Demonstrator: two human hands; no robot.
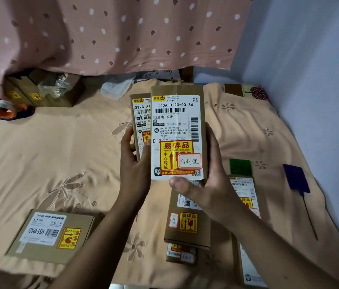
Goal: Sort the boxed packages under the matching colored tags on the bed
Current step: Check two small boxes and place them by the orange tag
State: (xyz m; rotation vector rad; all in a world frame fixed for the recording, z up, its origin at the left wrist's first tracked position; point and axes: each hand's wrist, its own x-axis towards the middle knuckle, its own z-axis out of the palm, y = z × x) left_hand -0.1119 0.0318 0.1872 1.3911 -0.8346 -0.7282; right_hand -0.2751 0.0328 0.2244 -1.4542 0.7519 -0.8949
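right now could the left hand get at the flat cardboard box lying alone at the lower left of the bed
Probably not yet: the left hand is gripping a labelled cardboard package. The flat cardboard box itself lies uncovered on the bedspread, nothing on it.

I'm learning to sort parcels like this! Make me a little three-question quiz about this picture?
1. True or false: each hand holds a box.
2. Which tag has a box lying right under it? A) green tag B) purple tag
3. Fill in: the tape roll's core is ____.

Key:
1. True. The right hand holds the front box; the left hand holds the box behind.
2. A. The green tag, not the purple tag.
3. Orange: tape roll.
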